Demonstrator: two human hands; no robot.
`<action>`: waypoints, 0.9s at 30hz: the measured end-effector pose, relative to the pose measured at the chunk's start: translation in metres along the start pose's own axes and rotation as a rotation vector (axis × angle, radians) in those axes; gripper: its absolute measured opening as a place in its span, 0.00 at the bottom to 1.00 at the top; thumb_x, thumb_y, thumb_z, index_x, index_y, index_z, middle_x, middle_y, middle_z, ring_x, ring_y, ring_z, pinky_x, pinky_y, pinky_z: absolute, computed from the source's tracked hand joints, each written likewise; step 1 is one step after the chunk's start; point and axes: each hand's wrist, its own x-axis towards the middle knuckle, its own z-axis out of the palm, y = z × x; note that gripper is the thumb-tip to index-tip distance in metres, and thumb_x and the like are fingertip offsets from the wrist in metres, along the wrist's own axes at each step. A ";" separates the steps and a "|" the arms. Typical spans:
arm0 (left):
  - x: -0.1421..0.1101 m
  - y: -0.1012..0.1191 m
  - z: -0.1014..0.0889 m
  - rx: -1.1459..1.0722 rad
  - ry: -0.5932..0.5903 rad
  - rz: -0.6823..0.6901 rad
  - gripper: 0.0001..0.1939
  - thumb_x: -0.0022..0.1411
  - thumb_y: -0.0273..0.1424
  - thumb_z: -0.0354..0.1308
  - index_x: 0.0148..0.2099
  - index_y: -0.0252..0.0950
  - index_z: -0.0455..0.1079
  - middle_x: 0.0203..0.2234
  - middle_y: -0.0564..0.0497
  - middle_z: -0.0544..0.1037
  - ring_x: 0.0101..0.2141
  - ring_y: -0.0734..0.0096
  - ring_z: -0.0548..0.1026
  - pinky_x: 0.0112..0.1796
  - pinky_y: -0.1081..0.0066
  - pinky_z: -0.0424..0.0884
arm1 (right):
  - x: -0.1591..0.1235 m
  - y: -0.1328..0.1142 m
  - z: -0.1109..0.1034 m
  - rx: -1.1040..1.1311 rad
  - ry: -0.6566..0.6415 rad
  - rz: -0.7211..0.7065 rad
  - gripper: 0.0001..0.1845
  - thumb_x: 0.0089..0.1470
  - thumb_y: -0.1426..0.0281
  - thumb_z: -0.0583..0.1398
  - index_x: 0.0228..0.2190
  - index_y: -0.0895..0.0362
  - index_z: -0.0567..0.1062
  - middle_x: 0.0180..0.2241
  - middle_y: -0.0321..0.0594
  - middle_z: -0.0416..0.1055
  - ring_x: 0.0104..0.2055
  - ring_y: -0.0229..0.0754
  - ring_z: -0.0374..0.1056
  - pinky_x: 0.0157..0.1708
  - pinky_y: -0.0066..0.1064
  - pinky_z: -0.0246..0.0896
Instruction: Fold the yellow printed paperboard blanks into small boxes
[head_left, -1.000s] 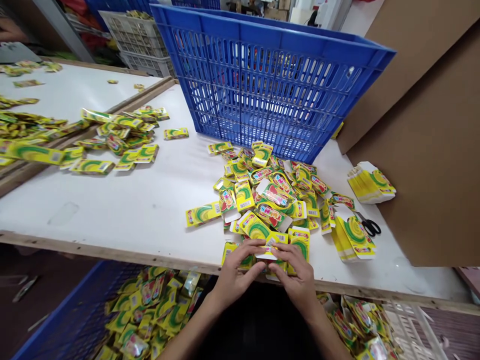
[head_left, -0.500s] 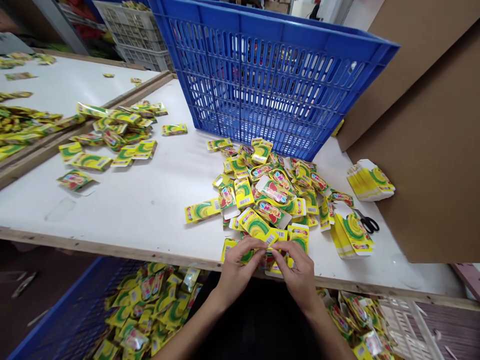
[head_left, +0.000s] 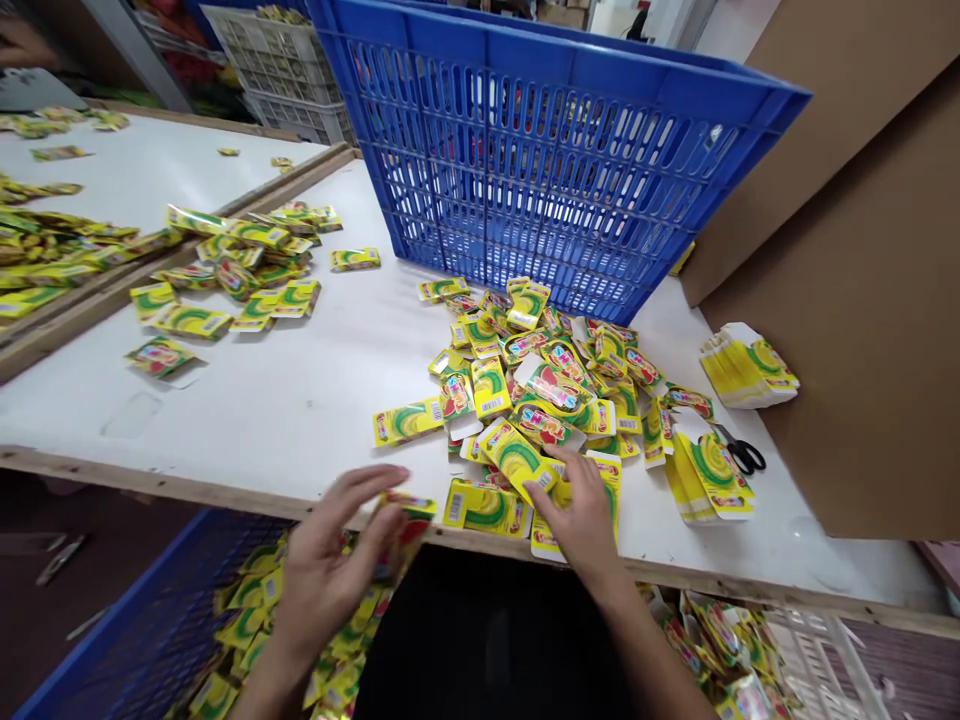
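Note:
My left hand (head_left: 330, 560) is over the table's front edge, above the lower blue crate. A small printed carton (head_left: 409, 520), blurred by motion, lies against its thumb; the fingers behind are partly hidden, and the grip looks loose. My right hand (head_left: 581, 510) is at the near side of the pile, thumb and fingers about the lower right end of a yellow-green carton (head_left: 517, 455). Under and beside that hand lies a flat yellow carton (head_left: 550, 540). Another carton (head_left: 486, 507) rests between the hands by the table edge. The heaped cartons (head_left: 551, 385) spread behind.
A tall blue crate (head_left: 570, 60) stands behind the pile. Stacks of flat cartons (head_left: 712, 470) and black-handled scissors (head_left: 746, 457) lie right, beside brown cardboard (head_left: 847, 330). More cartons (head_left: 262, 235) lie left by a wooden divider (head_left: 330, 160). Below is a filled blue crate (head_left: 142, 610).
My hands were together on one small carton at the table edge. My left hand has moved left and down with a carton; my right hand has shifted onto another carton at the pile.

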 end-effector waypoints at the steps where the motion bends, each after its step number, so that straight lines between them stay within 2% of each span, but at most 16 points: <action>1: 0.001 0.000 -0.012 0.073 0.057 -0.008 0.12 0.60 0.33 0.58 0.47 0.43 0.73 0.45 0.48 0.76 0.48 0.58 0.73 0.52 0.61 0.66 | 0.005 -0.001 0.007 -0.035 -0.021 -0.013 0.21 0.56 0.63 0.60 0.51 0.56 0.68 0.45 0.47 0.72 0.47 0.51 0.66 0.46 0.45 0.63; 3: 0.001 0.001 -0.020 0.160 0.130 -0.066 0.14 0.60 0.35 0.58 0.48 0.41 0.71 0.46 0.48 0.75 0.48 0.58 0.73 0.53 0.60 0.66 | 0.011 -0.001 0.019 -0.076 -0.048 -0.012 0.24 0.55 0.63 0.60 0.52 0.57 0.66 0.45 0.49 0.71 0.47 0.53 0.65 0.45 0.47 0.63; 4: 0.000 0.001 -0.014 0.160 0.125 -0.115 0.13 0.60 0.37 0.58 0.47 0.40 0.71 0.44 0.48 0.76 0.45 0.59 0.74 0.50 0.60 0.68 | 0.013 -0.001 0.023 -0.085 -0.050 0.002 0.24 0.55 0.63 0.61 0.51 0.57 0.67 0.44 0.48 0.71 0.46 0.53 0.65 0.45 0.46 0.63; 5: -0.002 0.002 -0.004 0.130 0.086 -0.171 0.13 0.61 0.37 0.57 0.47 0.39 0.71 0.42 0.47 0.77 0.41 0.60 0.75 0.46 0.61 0.71 | 0.013 0.000 0.026 -0.092 -0.047 0.019 0.23 0.54 0.64 0.62 0.50 0.57 0.67 0.42 0.48 0.71 0.45 0.53 0.65 0.44 0.46 0.63; 7: -0.006 0.003 0.029 -0.016 -0.075 -0.277 0.14 0.61 0.37 0.57 0.47 0.38 0.70 0.40 0.47 0.78 0.36 0.62 0.77 0.39 0.63 0.75 | 0.012 0.000 0.027 -0.098 -0.033 0.046 0.18 0.52 0.65 0.63 0.44 0.57 0.70 0.39 0.46 0.70 0.44 0.53 0.65 0.42 0.45 0.63; 9: -0.011 0.005 0.065 -0.214 -0.221 -0.328 0.16 0.60 0.35 0.58 0.50 0.39 0.69 0.41 0.45 0.78 0.38 0.60 0.78 0.40 0.62 0.76 | 0.008 -0.004 0.024 -0.075 -0.032 0.054 0.11 0.52 0.66 0.62 0.38 0.55 0.71 0.36 0.43 0.69 0.41 0.51 0.66 0.40 0.42 0.63; 11: -0.015 0.007 0.092 -0.397 -0.248 -0.355 0.17 0.59 0.34 0.60 0.51 0.40 0.67 0.44 0.44 0.78 0.43 0.58 0.78 0.44 0.61 0.75 | 0.001 -0.012 0.021 -0.006 -0.038 0.057 0.08 0.53 0.68 0.61 0.36 0.55 0.70 0.34 0.40 0.69 0.39 0.48 0.67 0.37 0.38 0.64; 13: -0.016 0.010 0.106 -0.520 -0.196 -0.392 0.18 0.59 0.34 0.60 0.51 0.39 0.65 0.45 0.43 0.77 0.45 0.58 0.77 0.47 0.60 0.74 | -0.010 -0.022 0.018 0.084 -0.038 0.042 0.07 0.55 0.70 0.59 0.38 0.54 0.69 0.35 0.40 0.69 0.39 0.46 0.68 0.37 0.36 0.66; 17: -0.014 0.010 0.103 -0.583 -0.142 -0.420 0.17 0.59 0.35 0.60 0.49 0.36 0.65 0.45 0.43 0.77 0.47 0.59 0.76 0.49 0.61 0.71 | -0.031 -0.034 0.014 0.233 -0.090 -0.061 0.12 0.56 0.72 0.58 0.43 0.54 0.70 0.41 0.43 0.69 0.44 0.46 0.67 0.43 0.38 0.66; 20: -0.017 0.005 0.098 -0.629 -0.181 -0.422 0.19 0.60 0.34 0.59 0.52 0.38 0.60 0.43 0.45 0.78 0.44 0.63 0.77 0.47 0.63 0.72 | -0.039 -0.026 0.009 0.266 -0.011 -0.004 0.12 0.58 0.72 0.57 0.45 0.53 0.70 0.43 0.45 0.69 0.46 0.46 0.66 0.46 0.40 0.65; 23: -0.024 -0.004 0.097 -0.626 -0.217 -0.399 0.21 0.61 0.32 0.58 0.54 0.40 0.55 0.44 0.46 0.76 0.42 0.65 0.78 0.45 0.63 0.73 | -0.039 -0.014 0.007 0.313 0.015 0.085 0.14 0.59 0.70 0.57 0.48 0.54 0.69 0.45 0.44 0.71 0.43 0.44 0.68 0.43 0.37 0.66; 27: -0.026 -0.012 0.095 -0.467 -0.274 -0.256 0.13 0.62 0.30 0.56 0.50 0.38 0.65 0.46 0.44 0.74 0.45 0.62 0.76 0.46 0.64 0.71 | -0.036 -0.005 0.007 0.384 -0.054 0.066 0.13 0.59 0.70 0.57 0.46 0.52 0.71 0.39 0.39 0.72 0.35 0.40 0.69 0.37 0.31 0.67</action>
